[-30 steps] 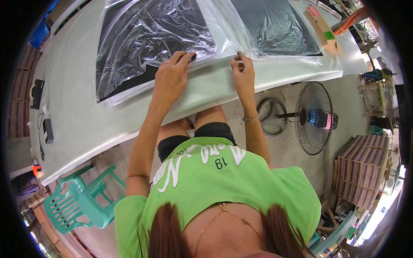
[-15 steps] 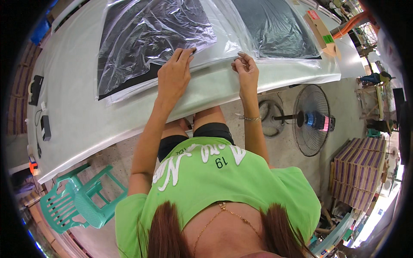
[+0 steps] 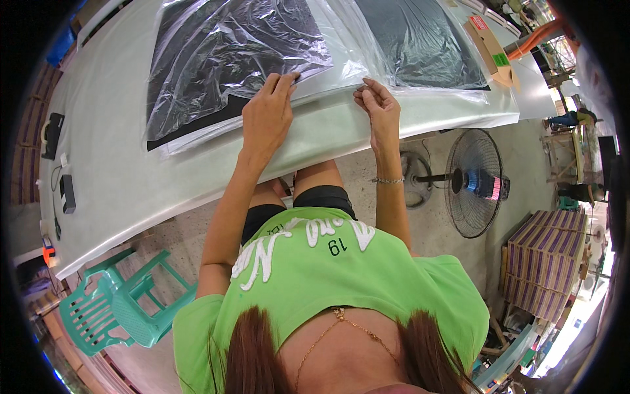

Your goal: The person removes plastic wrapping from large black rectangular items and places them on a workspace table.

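A black sheet [image 3: 190,128] lies on the table under crinkled clear plastic film [image 3: 243,56]. My left hand [image 3: 268,115] is over the lower right part of this film, its fingers bent and pinched together at the film's edge. To the right, my right hand [image 3: 382,115] is raised near the table's front edge, thumb and fingertips closed together beside the clear plastic. Whatever is between those fingertips is too small to make out. A second dark sheet under clear plastic [image 3: 426,49] lies beyond my right hand.
The table [image 3: 125,177] has a pale covering. A cardboard box [image 3: 489,49] stands at its far right; a black power strip [image 3: 68,194] lies at its left. A standing fan [image 3: 474,184] is at right, a green plastic chair [image 3: 125,302] at lower left. Striped stacked bundles [image 3: 545,262] stand right.
My right hand has shifted slightly to the right, fingers still closed. My left hand stays at the film, and the covered black sheet has moved very slightly to the left.
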Action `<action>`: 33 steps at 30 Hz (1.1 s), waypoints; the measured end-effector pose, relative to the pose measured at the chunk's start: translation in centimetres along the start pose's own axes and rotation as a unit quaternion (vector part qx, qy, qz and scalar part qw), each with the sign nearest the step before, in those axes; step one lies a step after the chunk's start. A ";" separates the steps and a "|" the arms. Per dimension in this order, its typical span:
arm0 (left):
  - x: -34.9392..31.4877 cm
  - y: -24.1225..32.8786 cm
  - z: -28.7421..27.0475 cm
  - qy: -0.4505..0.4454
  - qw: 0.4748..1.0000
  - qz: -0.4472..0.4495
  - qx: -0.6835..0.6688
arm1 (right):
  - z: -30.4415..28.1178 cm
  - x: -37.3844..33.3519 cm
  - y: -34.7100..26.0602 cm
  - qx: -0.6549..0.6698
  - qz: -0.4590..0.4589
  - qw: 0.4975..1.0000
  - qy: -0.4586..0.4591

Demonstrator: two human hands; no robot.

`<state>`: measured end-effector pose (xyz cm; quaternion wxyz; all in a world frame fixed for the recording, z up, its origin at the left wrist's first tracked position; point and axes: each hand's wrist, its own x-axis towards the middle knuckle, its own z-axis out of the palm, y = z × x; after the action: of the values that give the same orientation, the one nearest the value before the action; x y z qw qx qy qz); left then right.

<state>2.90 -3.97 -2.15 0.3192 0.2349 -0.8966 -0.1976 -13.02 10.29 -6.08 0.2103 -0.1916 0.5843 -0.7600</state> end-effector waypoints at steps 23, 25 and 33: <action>-0.4 0.1 0.6 0.017 1.000 0.014 0.008 | -0.4 -0.5 -0.4 0.086 0.046 0.995 0.003; -0.2 0.3 0.4 0.015 1.000 0.000 -0.002 | -1.0 -0.1 -0.9 0.117 0.069 0.991 -0.007; 0.7 0.8 -0.5 0.041 0.999 0.022 -0.007 | 0.3 1.5 -3.2 0.242 0.079 0.964 -0.078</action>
<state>2.57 -3.77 -1.03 0.3619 0.2211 -0.8861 -0.1871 -14.45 9.97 -2.86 0.3545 -0.1473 0.3781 -0.8424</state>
